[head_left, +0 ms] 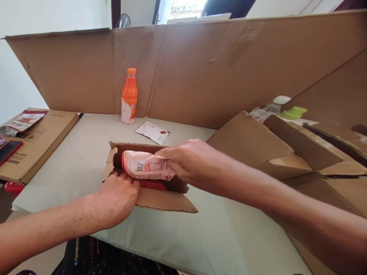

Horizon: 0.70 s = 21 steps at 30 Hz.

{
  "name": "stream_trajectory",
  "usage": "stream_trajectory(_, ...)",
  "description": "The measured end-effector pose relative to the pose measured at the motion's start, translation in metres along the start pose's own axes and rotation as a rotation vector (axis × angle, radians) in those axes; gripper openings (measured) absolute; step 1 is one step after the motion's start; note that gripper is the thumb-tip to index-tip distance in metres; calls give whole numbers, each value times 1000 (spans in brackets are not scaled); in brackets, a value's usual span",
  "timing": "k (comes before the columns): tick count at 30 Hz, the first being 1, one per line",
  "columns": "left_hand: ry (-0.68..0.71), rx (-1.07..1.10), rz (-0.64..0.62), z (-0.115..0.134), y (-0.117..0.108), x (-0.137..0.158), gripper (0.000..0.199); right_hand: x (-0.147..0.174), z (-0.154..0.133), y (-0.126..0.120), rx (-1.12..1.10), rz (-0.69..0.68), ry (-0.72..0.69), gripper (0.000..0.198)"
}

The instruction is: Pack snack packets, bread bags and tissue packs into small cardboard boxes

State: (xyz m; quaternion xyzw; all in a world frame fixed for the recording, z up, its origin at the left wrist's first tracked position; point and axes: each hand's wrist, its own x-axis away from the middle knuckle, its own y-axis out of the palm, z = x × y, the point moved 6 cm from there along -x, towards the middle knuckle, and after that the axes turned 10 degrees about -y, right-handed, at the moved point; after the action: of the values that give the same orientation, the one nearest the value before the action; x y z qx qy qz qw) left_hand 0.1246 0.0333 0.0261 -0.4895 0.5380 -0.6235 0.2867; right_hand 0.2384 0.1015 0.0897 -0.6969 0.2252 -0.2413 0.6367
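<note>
A small open cardboard box (pixel 169 201) sits on the covered table in front of me. My right hand (pixel 189 160) pinches the right end of a pink and white printed packet (pixel 149 165) with a red edge, which lies tilted in the box's opening. My left hand (pixel 119 198) is closed over the near left rim of the box, its fingertips hidden inside, close to the packet's lower left corner. Beneath the packet, something red (pixel 153 185) shows inside the box; most of it is covered.
Behind the box lie a white sachet (pixel 153 132) and an upright orange bottle (pixel 129 97). A tall cardboard panel (pixel 189 76) closes off the back. At left, a flat carton (pixel 51 133) carries a pouch (pixel 24 120) and a phone (pixel 10 149). Open cartons (pixel 252 141) stand at right.
</note>
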Motion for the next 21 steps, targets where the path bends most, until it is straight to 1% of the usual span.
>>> stream_trajectory(1,-6,3,7,0,1,1,32,-9,-3,11,60,-131,34,21)
stream_trajectory(2,-10,-4,15,0,3,2,29,-18,-6,22,109,-225,57,20)
stream_trajectory(3,-12,-16,37,0,4,3,27,-26,-8,33,138,-292,58,20)
stream_trajectory(4,-16,-28,73,0,4,5,25,-32,-12,43,130,-331,28,21)
stream_trajectory(6,-22,-41,174,-2,3,9,25,-40,-19,63,45,-384,-76,23)
stream_trajectory(8,-16,-27,254,-5,0,12,27,-40,-23,77,-43,-427,-161,23)
stream_trajectory(9,-5,-12,259,-6,-1,12,29,-38,-24,81,-69,-444,-187,22)
stream_trajectory(10,11,8,237,-8,-2,12,31,-35,-23,83,-83,-460,-204,21)
stream_trajectory(12,39,62,134,-10,-3,9,32,-26,-21,76,-127,-454,-244,20)
stream_trajectory(13,44,89,74,-12,-4,7,31,-22,-19,67,-169,-404,-277,21)
stream_trajectory(14,43,109,21,-13,-5,6,28,-19,-14,54,-224,-302,-304,22)
stream_trajectory(15,39,121,-18,-14,-6,5,25,-18,-5,38,-286,-154,-313,25)
stream_trajectory(16,35,124,-45,-15,-8,4,23,-17,9,21,-343,23,-294,29)
stream_trajectory(17,32,120,-67,-15,-8,4,23,-17,29,7,-383,205,-243,33)
stream_trajectory(18,27,115,-83,-15,-8,3,23,-19,53,-1,-388,352,-162,36)
stream_trajectory(19,22,113,-99,-15,-7,3,24,-24,78,-2,-348,428,-56,39)
stream_trajectory(20,17,119,-111,-15,-6,3,26,-34,103,4,-281,440,54,39)
stream_trajectory(21,12,131,-124,-15,-5,3,28,-47,125,17,-196,385,152,38)
